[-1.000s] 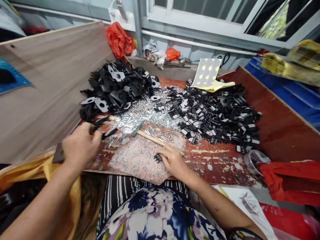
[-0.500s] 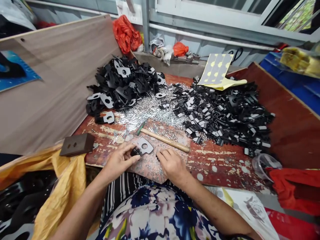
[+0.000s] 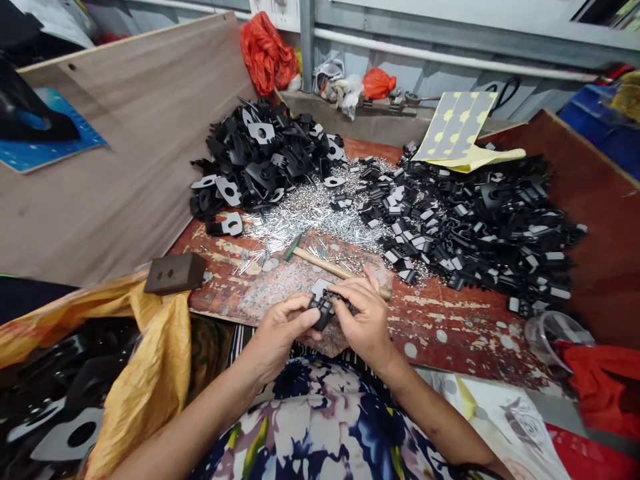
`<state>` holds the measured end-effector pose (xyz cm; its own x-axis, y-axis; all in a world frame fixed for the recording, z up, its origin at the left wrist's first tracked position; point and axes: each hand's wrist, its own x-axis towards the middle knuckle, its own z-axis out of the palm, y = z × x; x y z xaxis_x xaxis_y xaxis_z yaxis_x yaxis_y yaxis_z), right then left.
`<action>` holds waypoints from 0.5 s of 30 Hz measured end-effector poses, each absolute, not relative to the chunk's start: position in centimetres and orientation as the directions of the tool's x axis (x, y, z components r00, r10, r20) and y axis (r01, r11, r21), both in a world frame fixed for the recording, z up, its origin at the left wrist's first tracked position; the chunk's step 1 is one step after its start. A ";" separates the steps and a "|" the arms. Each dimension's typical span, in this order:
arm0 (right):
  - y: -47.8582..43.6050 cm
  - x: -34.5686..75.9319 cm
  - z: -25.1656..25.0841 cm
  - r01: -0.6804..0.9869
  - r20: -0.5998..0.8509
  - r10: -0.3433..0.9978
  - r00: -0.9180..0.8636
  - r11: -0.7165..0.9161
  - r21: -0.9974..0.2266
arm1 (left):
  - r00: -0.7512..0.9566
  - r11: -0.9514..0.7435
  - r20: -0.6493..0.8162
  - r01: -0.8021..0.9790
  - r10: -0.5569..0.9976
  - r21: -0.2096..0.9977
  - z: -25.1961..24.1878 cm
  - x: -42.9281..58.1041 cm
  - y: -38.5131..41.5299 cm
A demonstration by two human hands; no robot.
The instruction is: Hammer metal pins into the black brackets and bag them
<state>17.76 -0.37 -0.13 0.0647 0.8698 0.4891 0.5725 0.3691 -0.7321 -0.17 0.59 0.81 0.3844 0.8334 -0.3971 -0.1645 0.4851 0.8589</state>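
Over the near edge of a speckled stone slab (image 3: 265,290), my two hands meet at a black plastic part with a grey face (image 3: 323,313). My left hand (image 3: 285,327) pinches this part from its left side. Closed at the opposite side, my right hand (image 3: 365,317) presses a small black clip against it; the fingers cover most of that clip. Just beyond the hands lies a hammer (image 3: 325,265) with a wooden handle and a green head, its handle end partly behind my right hand. Loose metal pins (image 3: 305,217) are heaped behind the hammer.
Black parts with grey faces (image 3: 265,160) pile up at the back left, small black clips (image 3: 460,227) at the right. A sticker sheet (image 3: 455,127) rests on the clips. A brown block (image 3: 175,273) stands left, above a yellow sack (image 3: 155,360). A clear plastic tub (image 3: 557,333) sits right.
My right hand has come left to my left hand, bringing the small black clip to the grey-faced part. That part is now tilted up, nearer my body. The view has shifted slightly.
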 end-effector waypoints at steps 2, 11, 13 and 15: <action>-0.7 17.1 -0.1 0.586 0.504 0.862 0.063 0.377 -0.718 | 0.404 0.507 -0.403 -0.193 0.821 0.840 0.9 0.1 0.6; -0.8 16.5 -1.1 0.486 0.426 0.900 0.096 0.331 -0.809 | 0.379 0.387 -0.290 -0.210 0.879 0.898 0.7 -0.1 0.0; -1.2 16.3 -1.3 0.494 0.458 0.888 0.039 0.381 -0.782 | 0.401 0.399 -0.290 -0.219 0.869 0.891 0.5 -0.3 0.0; -1.7 15.9 -1.5 0.456 0.438 0.899 0.011 0.386 -0.802 | 0.419 0.418 -0.301 -0.221 0.856 0.881 0.1 -0.5 0.2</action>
<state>15.92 -1.70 -1.50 0.0108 0.8987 0.4384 0.4558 0.3858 -0.8021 -0.53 0.17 0.07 0.4190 0.8565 -0.3014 -0.2207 0.4181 0.8812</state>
